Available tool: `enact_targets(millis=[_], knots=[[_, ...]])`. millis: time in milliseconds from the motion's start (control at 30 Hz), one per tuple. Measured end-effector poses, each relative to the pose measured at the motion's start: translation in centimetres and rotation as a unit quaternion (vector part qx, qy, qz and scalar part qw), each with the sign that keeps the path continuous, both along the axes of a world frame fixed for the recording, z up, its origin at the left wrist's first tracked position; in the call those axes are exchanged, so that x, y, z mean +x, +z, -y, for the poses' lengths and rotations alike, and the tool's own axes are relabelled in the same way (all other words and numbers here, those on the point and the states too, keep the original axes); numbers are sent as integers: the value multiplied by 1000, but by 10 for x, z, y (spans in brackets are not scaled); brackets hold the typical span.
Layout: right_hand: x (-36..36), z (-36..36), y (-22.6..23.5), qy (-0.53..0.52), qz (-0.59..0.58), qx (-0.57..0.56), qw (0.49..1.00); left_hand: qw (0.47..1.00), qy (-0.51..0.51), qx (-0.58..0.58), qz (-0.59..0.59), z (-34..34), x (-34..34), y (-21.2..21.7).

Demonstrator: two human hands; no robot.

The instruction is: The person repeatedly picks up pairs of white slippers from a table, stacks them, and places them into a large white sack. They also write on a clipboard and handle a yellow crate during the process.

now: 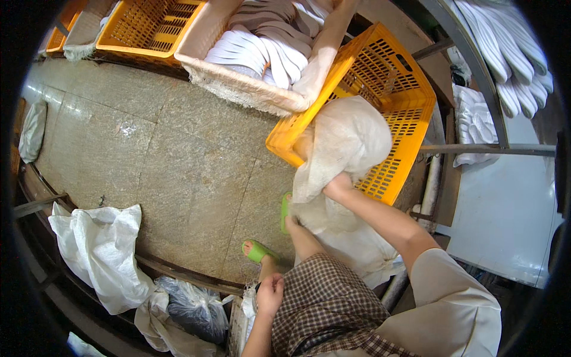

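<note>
My right hand (338,185) reaches into an orange-yellow plastic crate (410,128) with slotted walls. It grips a bunched whitish woven cloth (351,134), which bulges up inside the crate and hangs over its near wall. The fingers are partly hidden by the fabric. Low in front of my checked apron (324,291), my left hand (270,294) is curled into a loose fist, with nothing visible in it. The crate is tilted against a cloth-lined crate (244,92) holding stacks of white and grey-brown sock-shaped pieces (262,53).
More yellow crates (148,27) line the far left. White sock-shaped pieces (505,53) lie on a rack at the upper right, above a pale panel (499,208). White sacks (101,253) and a clear bag with dark contents (193,306) sit at lower left. Tiled floor (178,160) lies between.
</note>
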State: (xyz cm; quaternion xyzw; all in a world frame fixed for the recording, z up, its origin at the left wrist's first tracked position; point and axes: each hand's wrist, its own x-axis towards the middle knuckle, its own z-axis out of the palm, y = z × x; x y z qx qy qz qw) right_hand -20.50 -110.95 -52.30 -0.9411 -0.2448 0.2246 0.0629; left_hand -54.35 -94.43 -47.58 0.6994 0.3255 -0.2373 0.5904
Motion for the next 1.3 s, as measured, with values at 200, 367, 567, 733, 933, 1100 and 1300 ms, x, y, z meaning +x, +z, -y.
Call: enact_targets(millis=[200, 367, 567, 733, 933, 1100, 1300], knots=[[-62, -50, -32, -48, -23, 41, 998, 995, 7, 75, 71, -20, 29, 0], [-87, -69, -39, -212, -133, 112, 962, 931, -104, 247, 246, -22, 126, -29], [-70, -11, -21, -92, -277, 13, 956, 882, -316, 261, 233, -36, 212, -76], [-61, 138, 14, -281, -323, 260, 865, 985, 32, 62, 158, -95, 216, -87], [-102, 383, 46, -628, 137, 139, 754, 950, 283, 91, -99, -177, 181, -109], [-130, 391, 59, -420, 127, -225, 870, 879, -84, 470, 6, -125, 177, -79], [-77, 216, 0, -59, 75, 11, 995, 722, -435, 338, 419, -8, 237, -47]])
